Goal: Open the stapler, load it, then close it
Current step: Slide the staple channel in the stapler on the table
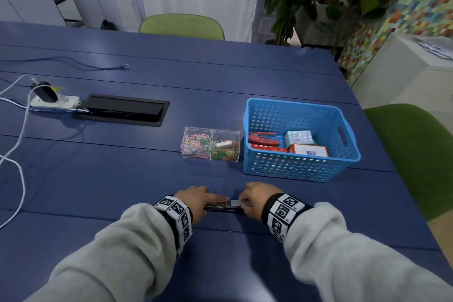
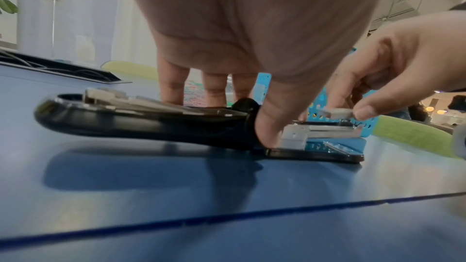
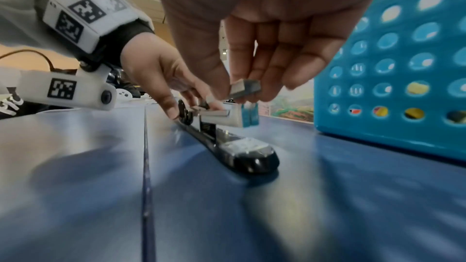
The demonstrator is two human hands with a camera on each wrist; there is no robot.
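A black stapler (image 1: 221, 208) lies opened out flat on the blue table near the front edge. Its lid (image 2: 141, 123) points left and its base (image 3: 242, 150) points right, with the metal magazine (image 3: 227, 116) raised over the base. My left hand (image 1: 193, 197) grips the stapler at the hinge, thumb (image 2: 269, 127) in front and fingers behind. My right hand (image 1: 257, 197) pinches a short strip of staples (image 3: 246, 88) between thumb and fingertips, just above the magazine's front end. The strip (image 2: 336, 114) is not touching the magazine.
A blue perforated basket (image 1: 294, 167) with a red stapler and small boxes stands just behind my right hand. A clear box of paper clips (image 1: 210, 143) sits to its left. A cable hatch (image 1: 122, 109), power strip (image 1: 56, 102) and white cables lie far left.
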